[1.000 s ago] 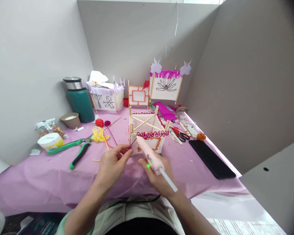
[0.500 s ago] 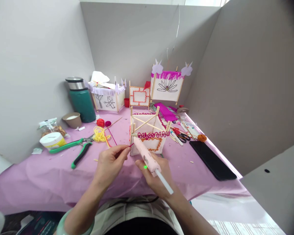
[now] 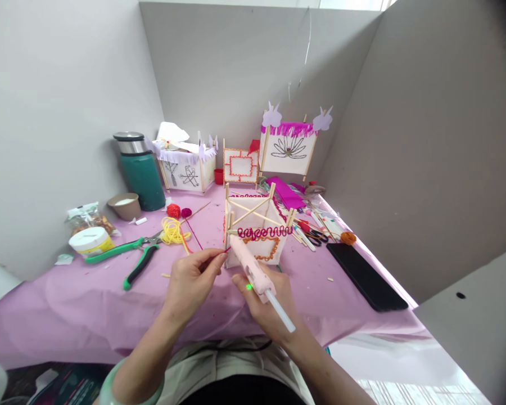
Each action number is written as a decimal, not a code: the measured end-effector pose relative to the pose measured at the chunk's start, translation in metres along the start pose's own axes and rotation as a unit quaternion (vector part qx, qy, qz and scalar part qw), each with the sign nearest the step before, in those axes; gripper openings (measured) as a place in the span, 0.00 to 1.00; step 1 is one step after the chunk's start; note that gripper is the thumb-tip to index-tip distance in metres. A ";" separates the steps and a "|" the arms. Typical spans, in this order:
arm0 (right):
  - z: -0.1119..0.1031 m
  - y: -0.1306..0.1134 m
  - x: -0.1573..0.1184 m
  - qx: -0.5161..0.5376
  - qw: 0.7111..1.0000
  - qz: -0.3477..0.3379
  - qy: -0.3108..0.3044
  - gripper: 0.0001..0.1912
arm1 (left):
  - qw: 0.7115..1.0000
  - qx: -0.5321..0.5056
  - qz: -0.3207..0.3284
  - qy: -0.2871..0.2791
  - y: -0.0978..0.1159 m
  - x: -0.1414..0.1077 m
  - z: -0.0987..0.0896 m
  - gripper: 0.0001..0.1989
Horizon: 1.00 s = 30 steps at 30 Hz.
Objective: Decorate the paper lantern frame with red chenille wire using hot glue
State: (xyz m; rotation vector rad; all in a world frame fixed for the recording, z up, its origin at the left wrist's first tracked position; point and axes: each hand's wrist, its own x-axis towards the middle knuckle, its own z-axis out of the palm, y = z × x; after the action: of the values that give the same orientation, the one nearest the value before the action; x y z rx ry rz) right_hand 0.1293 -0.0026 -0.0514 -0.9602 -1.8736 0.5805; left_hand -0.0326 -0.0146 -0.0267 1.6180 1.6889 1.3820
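Observation:
In front of me stands a small lantern-like box (image 3: pixel 277 249) with wooden stick corners, crossed sticks on top and wavy magenta and orange yarn on its white side. My right hand (image 3: pixel 266 292) is wrapped round a pale pink hot glue gun (image 3: pixel 255 270), a white glue stick (image 3: pixel 281 312) poking from its back. The nozzle points at the box's near left corner post. My left hand (image 3: pixel 196 278) pinches a magenta yarn strand (image 3: pixel 194 230) close to that post. The yarn runs back toward a small magenta ball (image 3: pixel 186 212). The nozzle tip is hard to make out.
Green-handled pliers (image 3: pixel 140 261), yellow yarn (image 3: pixel 172 230), a red yarn ball (image 3: pixel 173 210), a tub (image 3: pixel 91 242) and a green flask (image 3: pixel 142 177) lie left. On the right are a black phone (image 3: pixel 365 275), scissors (image 3: pixel 318 236) and sticks. Decorated paper boxes (image 3: pixel 189 171) stand behind.
Hardly anything differs. The glue gun's back end has shifted very slightly left, and both hands stay at the box's near left corner.

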 end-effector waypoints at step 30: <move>-0.004 -0.009 0.001 -0.024 0.999 0.032 0.008 0.14 | 0.999 0.001 0.042 0.018 -0.001 0.000 0.001 0.09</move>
State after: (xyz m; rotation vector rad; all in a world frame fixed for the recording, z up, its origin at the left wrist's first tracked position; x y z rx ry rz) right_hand 0.1290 -0.0074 -0.0427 -1.0560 -1.8564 0.5667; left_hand -0.0324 -0.0140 -0.0276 1.6932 1.6595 1.4591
